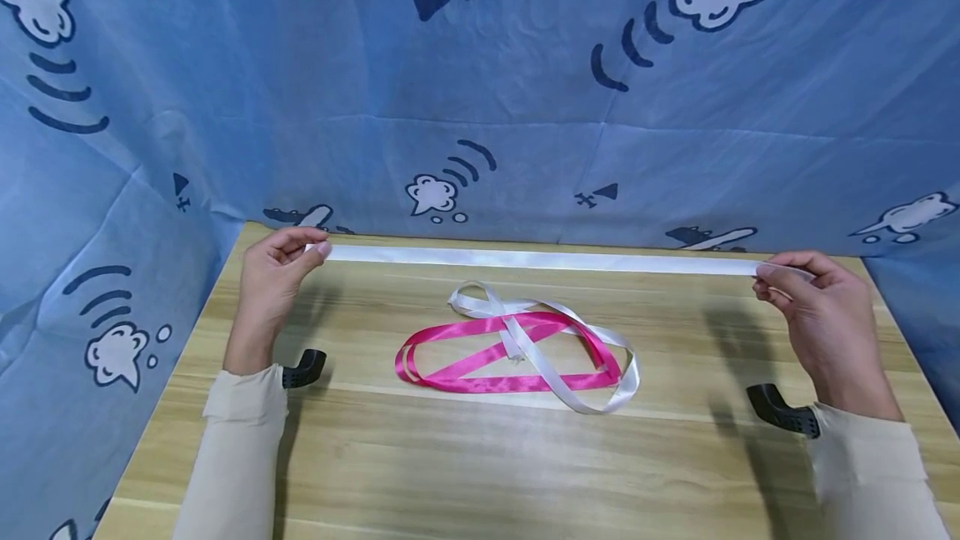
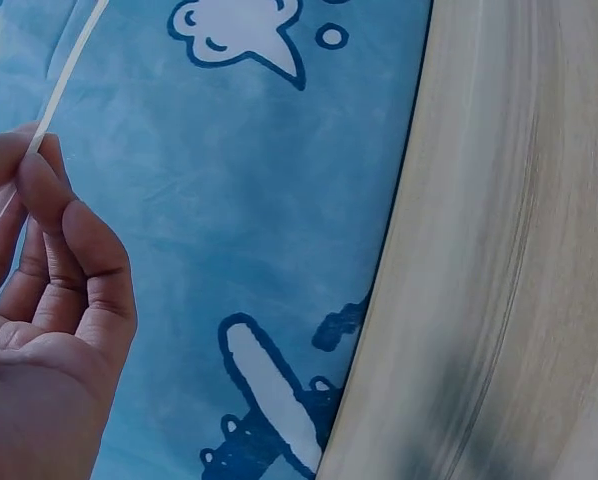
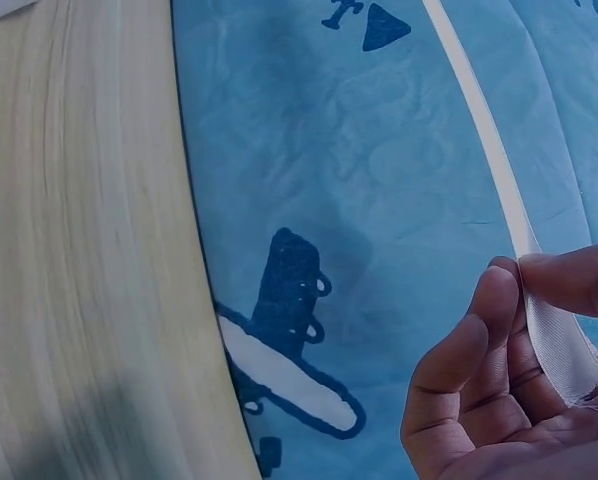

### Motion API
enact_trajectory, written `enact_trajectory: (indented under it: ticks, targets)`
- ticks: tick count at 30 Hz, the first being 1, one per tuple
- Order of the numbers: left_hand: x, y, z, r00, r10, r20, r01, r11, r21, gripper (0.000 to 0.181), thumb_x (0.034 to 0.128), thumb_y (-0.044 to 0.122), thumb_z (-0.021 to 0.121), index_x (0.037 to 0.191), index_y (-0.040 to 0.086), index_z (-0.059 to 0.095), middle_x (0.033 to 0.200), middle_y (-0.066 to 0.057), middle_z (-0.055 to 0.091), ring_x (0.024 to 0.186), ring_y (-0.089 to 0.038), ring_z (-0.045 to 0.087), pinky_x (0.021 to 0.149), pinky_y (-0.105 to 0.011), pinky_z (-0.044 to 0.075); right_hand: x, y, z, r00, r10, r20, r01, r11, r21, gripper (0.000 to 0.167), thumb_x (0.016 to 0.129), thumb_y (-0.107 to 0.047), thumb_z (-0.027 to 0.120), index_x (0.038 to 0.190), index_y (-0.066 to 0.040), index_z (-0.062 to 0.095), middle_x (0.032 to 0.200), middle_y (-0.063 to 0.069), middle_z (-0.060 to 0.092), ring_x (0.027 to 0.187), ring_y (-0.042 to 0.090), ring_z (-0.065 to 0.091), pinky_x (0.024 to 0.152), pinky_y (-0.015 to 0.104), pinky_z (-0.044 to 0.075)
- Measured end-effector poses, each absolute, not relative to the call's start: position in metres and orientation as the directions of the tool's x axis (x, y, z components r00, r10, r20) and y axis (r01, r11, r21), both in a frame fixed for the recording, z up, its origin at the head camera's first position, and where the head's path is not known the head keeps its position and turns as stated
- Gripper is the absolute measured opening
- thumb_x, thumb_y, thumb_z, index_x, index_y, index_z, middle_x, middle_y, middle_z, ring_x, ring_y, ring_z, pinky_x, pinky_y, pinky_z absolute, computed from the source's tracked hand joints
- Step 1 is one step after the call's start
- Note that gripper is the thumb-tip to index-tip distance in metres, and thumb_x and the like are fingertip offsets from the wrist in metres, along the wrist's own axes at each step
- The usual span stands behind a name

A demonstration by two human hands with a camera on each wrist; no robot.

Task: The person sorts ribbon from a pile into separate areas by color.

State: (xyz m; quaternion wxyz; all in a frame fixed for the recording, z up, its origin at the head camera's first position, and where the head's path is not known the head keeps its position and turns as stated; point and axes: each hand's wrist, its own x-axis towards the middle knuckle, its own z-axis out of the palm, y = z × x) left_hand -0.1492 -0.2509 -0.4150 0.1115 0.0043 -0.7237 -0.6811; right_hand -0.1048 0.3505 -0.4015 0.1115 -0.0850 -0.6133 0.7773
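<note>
A white ribbon [image 1: 540, 260] is stretched straight between the two hands above the far part of the table. The left hand [image 1: 272, 290] pinches its left end between thumb and fingertips; the left wrist view shows the ribbon [image 2: 67, 80] edge-on at the left hand [image 2: 54, 310]. The right hand [image 1: 832, 323] pinches it near the other end. In the right wrist view a short tail of the ribbon [image 3: 489, 130] hangs past the thumb into the palm of the right hand [image 3: 509, 370].
On the wooden table [image 1: 480, 473] lie a looped pink ribbon [image 1: 487, 383] and a second, curled white ribbon [image 1: 551, 373] crossing over it, between the forearms. A blue patterned cloth [image 1: 525, 90] hangs behind the far edge and at the sides.
</note>
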Motion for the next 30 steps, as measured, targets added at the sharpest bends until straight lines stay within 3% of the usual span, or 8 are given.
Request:
enact_trajectory:
  ticks: [11, 15, 22, 30]
  targets:
    - [-0.169, -0.250, -0.428, -0.987, -0.141, 0.080, 0.055, 0.175, 0.983, 0.021, 0.0945, 0.014, 0.079, 0.111, 0.003, 0.075, 0.102, 0.010, 0.072, 0.087, -0.004, 0.066, 0.078, -0.017, 0.056, -0.120, 0.352, -0.408, -0.963, 0.264, -0.045, -0.008, -0.199, -0.980, 0.007, 0.097, 0.004, 0.070, 0.096, -0.002, 0.074, 0.089, 0.002, 0.073, 0.075, 0.011, 0.070, 0.068, 0.021, 0.058]
    - [-0.178, -0.246, -0.434, -0.989, -0.142, 0.046, 0.015, 0.212, 0.977, 0.019, 0.0951, 0.017, 0.079, 0.111, 0.006, 0.075, 0.098, 0.013, 0.071, 0.086, -0.004, 0.065, 0.079, -0.018, 0.055, -0.128, 0.352, -0.413, -0.958, 0.276, -0.080, 0.037, -0.156, -0.987, 0.005, 0.097, 0.001, 0.071, 0.096, -0.004, 0.073, 0.088, -0.001, 0.072, 0.073, 0.010, 0.070, 0.066, 0.020, 0.057]
    - [-0.194, -0.241, -0.442, -0.990, -0.138, -0.010, -0.047, 0.261, 0.964, 0.030, 0.0963, 0.021, 0.077, 0.116, -0.001, 0.072, 0.106, 0.012, 0.062, 0.089, -0.005, 0.059, 0.078, -0.022, 0.053, -0.142, 0.351, -0.421, -0.942, 0.303, -0.143, 0.135, -0.048, -0.990, 0.006, 0.098, -0.004, 0.071, 0.095, -0.009, 0.072, 0.086, -0.007, 0.071, 0.073, 0.007, 0.068, 0.065, 0.017, 0.055]
    - [-0.206, -0.238, -0.456, -0.986, -0.156, -0.062, -0.105, 0.281, 0.954, 0.031, 0.0960, 0.018, 0.077, 0.116, -0.004, 0.071, 0.087, 0.014, 0.061, 0.081, -0.004, 0.056, 0.072, -0.019, 0.049, -0.157, 0.349, -0.430, -0.940, 0.291, -0.177, 0.212, 0.091, -0.973, 0.005, 0.100, -0.008, 0.069, 0.097, -0.010, 0.071, 0.089, -0.012, 0.067, 0.077, 0.005, 0.066, 0.065, 0.019, 0.054]
